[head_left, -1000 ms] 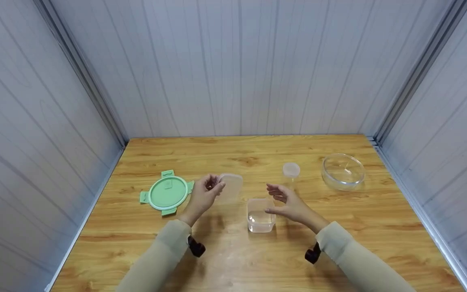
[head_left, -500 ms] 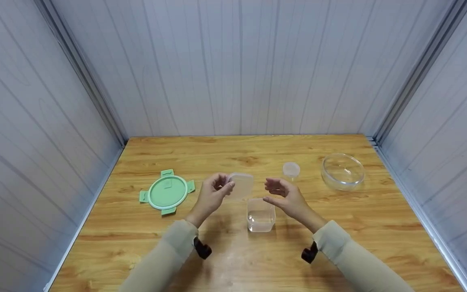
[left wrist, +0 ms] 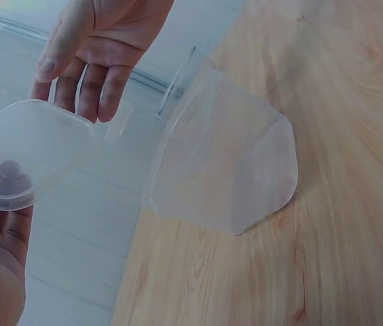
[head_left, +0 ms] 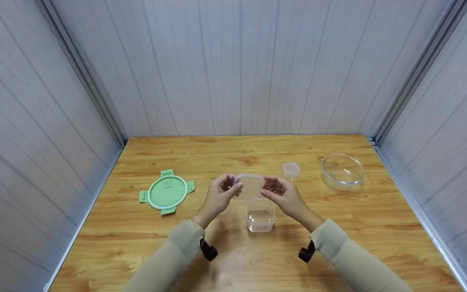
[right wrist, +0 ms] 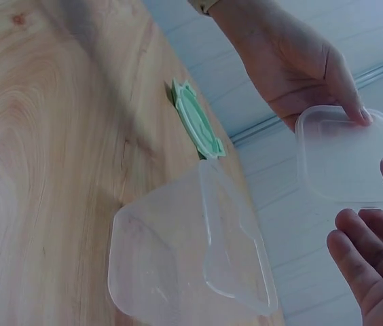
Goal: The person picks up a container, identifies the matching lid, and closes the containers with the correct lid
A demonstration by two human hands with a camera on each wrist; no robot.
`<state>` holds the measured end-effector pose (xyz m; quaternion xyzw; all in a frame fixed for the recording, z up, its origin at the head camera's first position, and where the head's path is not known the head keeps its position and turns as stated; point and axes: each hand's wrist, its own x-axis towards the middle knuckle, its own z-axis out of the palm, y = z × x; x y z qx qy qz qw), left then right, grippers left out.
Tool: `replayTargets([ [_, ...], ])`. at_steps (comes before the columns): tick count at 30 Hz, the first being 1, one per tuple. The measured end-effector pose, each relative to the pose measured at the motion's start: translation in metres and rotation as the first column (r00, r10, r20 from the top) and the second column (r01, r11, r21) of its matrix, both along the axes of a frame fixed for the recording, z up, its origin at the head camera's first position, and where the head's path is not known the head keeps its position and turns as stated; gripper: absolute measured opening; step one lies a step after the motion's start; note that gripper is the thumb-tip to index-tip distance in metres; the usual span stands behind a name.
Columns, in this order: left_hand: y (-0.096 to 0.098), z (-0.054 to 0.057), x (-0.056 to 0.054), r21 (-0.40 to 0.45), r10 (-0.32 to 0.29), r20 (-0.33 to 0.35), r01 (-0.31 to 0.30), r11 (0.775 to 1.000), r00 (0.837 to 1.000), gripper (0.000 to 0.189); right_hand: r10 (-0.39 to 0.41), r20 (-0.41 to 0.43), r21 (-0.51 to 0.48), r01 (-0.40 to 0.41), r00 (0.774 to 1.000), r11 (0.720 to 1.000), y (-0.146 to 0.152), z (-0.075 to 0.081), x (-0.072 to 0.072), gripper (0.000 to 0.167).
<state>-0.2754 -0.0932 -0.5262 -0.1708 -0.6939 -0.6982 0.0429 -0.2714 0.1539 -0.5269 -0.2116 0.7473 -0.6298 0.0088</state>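
A clear square lid (head_left: 251, 187) is up in the air between both hands, tilted. My left hand (head_left: 219, 194) pinches its left edge, thumb on the face and fingers behind, as the right wrist view shows. At the opposite edge is my right hand (head_left: 284, 196), its fingertips right at the rim and its thumb raised off the lid (left wrist: 42, 146) in the left wrist view. Below and slightly nearer stands an uncovered clear square container (head_left: 260, 223), upright on the table. The lid overlaps the container's far rim in the head view.
A green round lid (head_left: 168, 192) with side clips lies at the left. Behind the right hand stands a small clear container with a round whitish lid (head_left: 291, 168). A round glass bowl (head_left: 343, 172) sits further right. Panel walls surround the wooden table (head_left: 233, 267).
My left hand has carried the clear lid rightwards, from left of the square container to above its far side. My right hand has shifted slightly left and up, meeting the lid's right edge.
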Motion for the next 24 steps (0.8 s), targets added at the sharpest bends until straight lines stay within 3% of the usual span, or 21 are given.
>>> replayTargets([
  [5, 0.0036, -0.0003, 0.0011, 0.027, -0.008, 0.012, 0.008, 1.0, 1.0, 0.011, -0.013, 0.005, -0.025, 0.013, 1.0, 1.0, -0.0014, 0.0018, -0.0013, 0.038],
  [16, 0.0101, 0.0012, 0.0034, 0.055, -0.052, 0.015, 0.051, 0.997, 0.999, 0.014, 0.057, 0.002, -0.085, -0.057, 0.998, 0.995, 0.0, 0.0029, -0.0024, 0.024],
  [20, 0.0079, 0.0015, 0.0034, 0.024, -0.049, 0.037, 0.048, 0.999, 0.998, 0.019, 0.079, 0.016, -0.093, -0.077, 0.997, 0.993, 0.0022, 0.0058, -0.0015, 0.022],
  [24, 0.0036, 0.0023, 0.0041, -0.052, -0.073, 0.065, 0.076, 0.996, 0.995, 0.039, 0.076, 0.052, -0.099, -0.071, 0.996, 0.993, 0.005, 0.0091, -0.0005, 0.023],
])
